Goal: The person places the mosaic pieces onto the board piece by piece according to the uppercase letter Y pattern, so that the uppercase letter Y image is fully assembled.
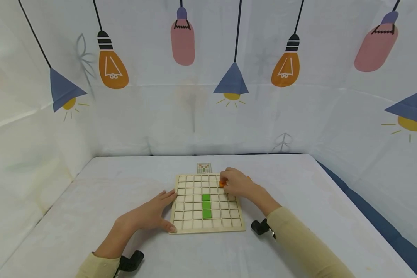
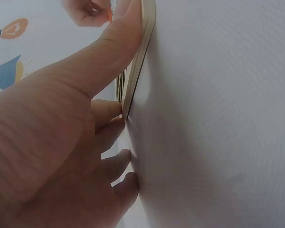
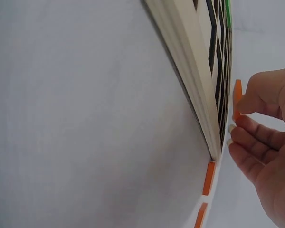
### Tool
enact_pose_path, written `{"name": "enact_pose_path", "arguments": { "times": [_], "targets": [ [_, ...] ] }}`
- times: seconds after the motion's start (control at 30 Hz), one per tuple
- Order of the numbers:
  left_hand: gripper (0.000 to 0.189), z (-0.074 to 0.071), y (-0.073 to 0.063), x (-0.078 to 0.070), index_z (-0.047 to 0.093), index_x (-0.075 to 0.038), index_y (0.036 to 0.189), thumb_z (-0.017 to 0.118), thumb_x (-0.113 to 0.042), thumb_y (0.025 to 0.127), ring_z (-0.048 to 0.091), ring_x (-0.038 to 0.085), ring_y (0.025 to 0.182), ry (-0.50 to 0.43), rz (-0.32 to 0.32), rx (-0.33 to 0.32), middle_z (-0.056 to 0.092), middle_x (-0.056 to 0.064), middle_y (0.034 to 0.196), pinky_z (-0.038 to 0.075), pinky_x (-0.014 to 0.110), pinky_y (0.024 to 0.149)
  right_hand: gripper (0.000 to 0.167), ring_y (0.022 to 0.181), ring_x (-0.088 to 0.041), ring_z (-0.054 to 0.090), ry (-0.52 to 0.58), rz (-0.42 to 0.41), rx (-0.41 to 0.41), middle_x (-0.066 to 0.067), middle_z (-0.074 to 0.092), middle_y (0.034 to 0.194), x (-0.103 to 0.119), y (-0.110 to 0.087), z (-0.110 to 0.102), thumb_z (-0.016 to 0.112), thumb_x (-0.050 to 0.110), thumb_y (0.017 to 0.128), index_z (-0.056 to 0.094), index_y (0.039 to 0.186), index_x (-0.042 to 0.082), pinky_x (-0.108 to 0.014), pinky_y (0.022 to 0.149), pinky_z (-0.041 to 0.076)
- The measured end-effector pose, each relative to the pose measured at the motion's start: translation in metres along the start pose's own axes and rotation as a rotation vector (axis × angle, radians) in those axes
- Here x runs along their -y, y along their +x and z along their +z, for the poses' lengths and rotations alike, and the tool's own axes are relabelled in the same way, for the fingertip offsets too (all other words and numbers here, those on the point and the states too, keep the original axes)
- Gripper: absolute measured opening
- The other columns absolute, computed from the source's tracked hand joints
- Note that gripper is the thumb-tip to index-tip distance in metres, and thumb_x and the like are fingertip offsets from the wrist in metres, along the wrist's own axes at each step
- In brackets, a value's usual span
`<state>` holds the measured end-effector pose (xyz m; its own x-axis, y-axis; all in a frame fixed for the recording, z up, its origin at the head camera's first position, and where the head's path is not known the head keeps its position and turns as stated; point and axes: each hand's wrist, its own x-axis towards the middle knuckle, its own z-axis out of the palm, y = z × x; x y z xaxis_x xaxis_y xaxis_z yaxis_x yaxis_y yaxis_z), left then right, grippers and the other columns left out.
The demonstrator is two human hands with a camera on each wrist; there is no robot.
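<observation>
A wooden grid board (image 1: pixel 187 231) lies flat on the white table, with three green square tiles (image 1: pixel 206 205) in one column of its cells. My right hand (image 1: pixel 237 183) is over the board's far right corner and pinches an orange tile (image 3: pixel 237 99) between thumb and fingertips, held up on edge in the right wrist view. My left hand (image 1: pixel 149 214) rests along the board's left side. Its thumb lies on the near left corner, and its spread fingers touch the left edge and the table, as the left wrist view shows.
Beyond the board lies a small pattern card (image 1: pixel 204 168) with coloured squares. Two more orange tiles (image 3: pixel 208 178) lie on the table beside the board's right edge. A white cloth (image 1: pixel 194 116) printed with lamps hangs behind the table (image 1: pixel 125 173).
</observation>
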<state>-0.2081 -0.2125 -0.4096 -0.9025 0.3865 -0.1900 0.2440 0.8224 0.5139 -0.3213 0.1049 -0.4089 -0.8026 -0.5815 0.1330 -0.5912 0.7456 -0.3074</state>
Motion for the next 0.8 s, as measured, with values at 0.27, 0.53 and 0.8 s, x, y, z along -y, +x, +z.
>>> {"name": "enact_pose_path", "arguments": {
  "times": [0.27,0.53,0.8],
  "targets": [
    [0.118,0.001,0.000,0.001,0.027,-0.010,0.158,0.086,-0.055,0.065,0.009,0.040,0.155,0.003,0.000,-0.007,0.020,0.007,0.167,0.019,0.062,0.120,0.018,0.077,-0.014,0.046,0.018,-0.015,-0.006,0.001,0.056,0.088,0.005,0.005,0.005,0.061,0.000,0.080,0.065,0.090,0.014,-0.029,0.068,0.042],
    [0.119,0.000,0.000,0.001,0.026,-0.010,0.158,0.085,-0.056,0.065,0.009,0.041,0.155,0.003,0.002,-0.003,0.020,0.007,0.167,0.019,0.062,0.120,0.016,0.078,-0.016,0.047,0.024,-0.031,0.002,0.000,0.058,0.090,0.013,0.011,0.006,0.061,0.001,0.082,0.065,0.093,0.013,-0.030,0.071,0.044],
    [0.119,-0.001,0.000,0.001,0.027,-0.009,0.158,0.085,-0.056,0.066,0.009,0.041,0.155,-0.001,0.009,-0.006,0.020,0.008,0.167,0.019,0.062,0.120,0.018,0.076,-0.014,0.046,0.040,-0.093,-0.020,-0.002,0.060,0.090,0.014,0.015,0.010,0.059,0.000,0.079,0.066,0.093,0.010,-0.029,0.069,0.044]
  ]
}}
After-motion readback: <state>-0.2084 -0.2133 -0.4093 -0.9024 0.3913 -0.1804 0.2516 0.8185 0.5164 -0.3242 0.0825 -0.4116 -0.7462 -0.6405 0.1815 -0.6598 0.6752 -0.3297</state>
